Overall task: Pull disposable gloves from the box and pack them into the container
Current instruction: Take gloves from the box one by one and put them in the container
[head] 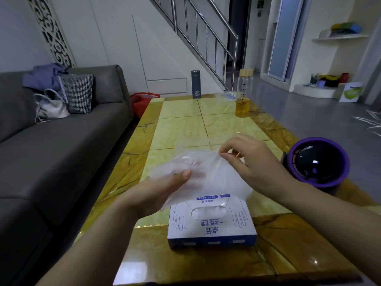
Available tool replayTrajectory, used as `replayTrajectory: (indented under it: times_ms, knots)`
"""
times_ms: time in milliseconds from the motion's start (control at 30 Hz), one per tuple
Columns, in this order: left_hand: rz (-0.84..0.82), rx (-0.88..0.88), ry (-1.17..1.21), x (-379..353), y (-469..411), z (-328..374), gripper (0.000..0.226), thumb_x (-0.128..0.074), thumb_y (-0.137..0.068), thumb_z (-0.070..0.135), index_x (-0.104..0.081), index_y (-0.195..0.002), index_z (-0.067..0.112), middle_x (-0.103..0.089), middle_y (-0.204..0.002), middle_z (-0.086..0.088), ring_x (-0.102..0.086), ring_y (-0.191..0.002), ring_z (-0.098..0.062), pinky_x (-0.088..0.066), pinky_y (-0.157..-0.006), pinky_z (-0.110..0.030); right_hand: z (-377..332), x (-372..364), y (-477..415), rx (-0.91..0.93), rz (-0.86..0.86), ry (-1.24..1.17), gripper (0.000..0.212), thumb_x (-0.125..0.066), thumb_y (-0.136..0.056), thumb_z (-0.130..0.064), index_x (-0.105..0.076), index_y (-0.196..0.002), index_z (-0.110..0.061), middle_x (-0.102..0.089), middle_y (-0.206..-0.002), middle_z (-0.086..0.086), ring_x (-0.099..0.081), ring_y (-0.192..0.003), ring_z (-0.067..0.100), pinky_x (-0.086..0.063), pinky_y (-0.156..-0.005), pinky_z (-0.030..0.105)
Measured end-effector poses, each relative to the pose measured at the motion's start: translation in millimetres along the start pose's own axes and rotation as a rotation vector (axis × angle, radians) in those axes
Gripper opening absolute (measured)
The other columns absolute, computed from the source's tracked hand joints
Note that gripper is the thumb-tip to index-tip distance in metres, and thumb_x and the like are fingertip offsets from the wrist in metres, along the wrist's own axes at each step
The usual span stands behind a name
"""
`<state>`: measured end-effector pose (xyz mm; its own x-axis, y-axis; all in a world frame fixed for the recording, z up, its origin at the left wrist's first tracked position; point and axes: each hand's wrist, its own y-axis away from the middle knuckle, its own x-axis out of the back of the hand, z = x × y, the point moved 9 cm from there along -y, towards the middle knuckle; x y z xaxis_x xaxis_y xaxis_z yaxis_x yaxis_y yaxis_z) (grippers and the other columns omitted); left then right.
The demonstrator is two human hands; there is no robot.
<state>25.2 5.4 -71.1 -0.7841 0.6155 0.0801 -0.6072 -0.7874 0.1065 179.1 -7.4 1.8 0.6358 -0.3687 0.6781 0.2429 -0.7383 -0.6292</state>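
A white and blue glove box [212, 226] lies flat near the front of the table, more gloves showing through its oval slot. Just above it both my hands hold a clear plastic disposable glove [214, 174]. My left hand [158, 193] grips the glove's left part with the thumb on top. My right hand [249, 159] pinches its upper right edge between thumb and fingertips. A round container [318, 162] with a purple rim and a dark inside stands at the table's right edge, right of my right hand.
The glossy yellow marble table [185, 124] carries a dark flask [196, 84], a glass bottle with yellow liquid [244, 93] and a clear plastic packet at its far end. A grey sofa [61, 141] runs along the left. A staircase rises behind.
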Motion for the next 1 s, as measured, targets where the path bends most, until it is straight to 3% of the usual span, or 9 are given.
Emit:
replayTrajectory:
  times_ms: [133,267,400,467,567,700,833,933,1000]
  knots:
    - [-0.144,0.017,0.399,-22,2,17,0.069,-0.080,-0.059,0.056,-0.070,-0.110,0.012,-0.069,-0.111,-0.013,-0.066,-0.105,-0.027,-0.055,-0.082,-0.032,-13,-5,1,0.061,-0.030,0.036,0.015,-0.053,-0.089,-0.027,-0.065,-0.088,-0.017,-0.053,-0.086,-0.015,-0.047,-0.080,0.005,-0.045,-0.070,0.026]
    - [0.121,-0.002,0.552,-12,-24,13,0.044,-0.044,-0.096,0.036,-0.048,-0.137,0.020,-0.065,-0.122,-0.010,-0.062,-0.111,-0.028,-0.048,-0.092,-0.044,-18,-15,3,0.066,-0.071,0.037,0.021,-0.053,-0.091,-0.033,-0.068,-0.101,-0.022,-0.061,-0.097,-0.010,-0.050,-0.089,0.006,-0.045,-0.076,0.025]
    - [0.189,-0.108,0.746,7,-32,17,0.040,-0.034,-0.101,0.031,-0.042,-0.140,0.027,-0.061,-0.129,-0.009,-0.062,-0.111,-0.026,-0.056,-0.077,-0.043,38,-9,18,-0.524,0.042,-0.434,0.049,-0.062,-0.088,-0.039,-0.046,-0.133,-0.030,-0.056,-0.111,-0.012,-0.054,-0.098,0.003,-0.046,-0.082,0.022]
    - [0.168,-0.116,0.804,14,-34,19,0.046,-0.037,-0.098,0.031,-0.037,-0.144,0.028,-0.058,-0.133,-0.009,-0.060,-0.114,-0.027,-0.058,-0.074,-0.043,54,-34,39,-0.863,-0.044,-0.848,0.073,-0.065,-0.075,-0.049,-0.037,-0.139,-0.029,-0.056,-0.120,0.002,-0.058,-0.103,0.016,-0.051,-0.082,0.031]
    - [0.136,-0.099,0.800,18,-40,19,0.061,-0.042,-0.090,0.033,-0.028,-0.149,0.027,-0.052,-0.139,-0.010,-0.057,-0.119,-0.027,-0.057,-0.072,-0.041,44,-53,43,-0.947,-0.073,-1.181,0.084,-0.067,-0.069,-0.043,-0.030,-0.143,-0.033,-0.062,-0.116,0.016,-0.062,-0.105,0.027,-0.053,-0.088,0.040]
    - [0.143,-0.136,0.814,24,-50,18,0.069,-0.045,-0.086,0.035,-0.024,-0.151,0.023,-0.051,-0.139,-0.009,-0.060,-0.114,-0.025,-0.057,-0.069,-0.039,40,-36,17,-0.758,0.054,-1.047,0.073,-0.072,-0.069,-0.028,-0.042,-0.136,-0.030,-0.069,-0.109,0.008,-0.067,-0.097,0.017,-0.054,-0.080,0.028]
    - [0.155,-0.146,0.819,30,-57,21,0.070,-0.046,-0.085,0.035,-0.028,-0.149,0.015,-0.052,-0.139,-0.010,-0.066,-0.107,-0.022,-0.058,-0.069,-0.040,35,-25,-11,-0.581,-0.043,-0.773,0.053,-0.070,-0.081,-0.007,-0.055,-0.125,-0.032,-0.065,-0.119,0.001,-0.064,-0.077,0.007,-0.055,-0.084,0.026]
    - [0.256,-0.157,0.892,52,-60,14,0.053,-0.050,-0.086,0.027,-0.041,-0.134,0.009,-0.052,-0.135,-0.015,-0.068,-0.096,-0.026,-0.058,-0.076,-0.043,48,-23,-25,-0.558,-0.151,-0.533,0.067,-0.071,-0.082,-0.012,-0.043,-0.140,-0.032,-0.065,-0.077,0.001,-0.060,-0.064,0.006,-0.053,-0.089,0.037]
    - [0.442,-0.104,0.914,80,-57,-7,0.045,-0.047,-0.093,0.025,-0.045,-0.133,0.005,-0.057,-0.129,-0.012,-0.065,-0.099,-0.026,-0.054,-0.083,-0.042,62,-26,-28,-0.580,-0.233,-0.398,0.075,-0.070,-0.084,-0.015,-0.033,-0.146,-0.031,-0.063,-0.070,-0.009,-0.063,-0.068,0.006,-0.050,-0.076,0.018]
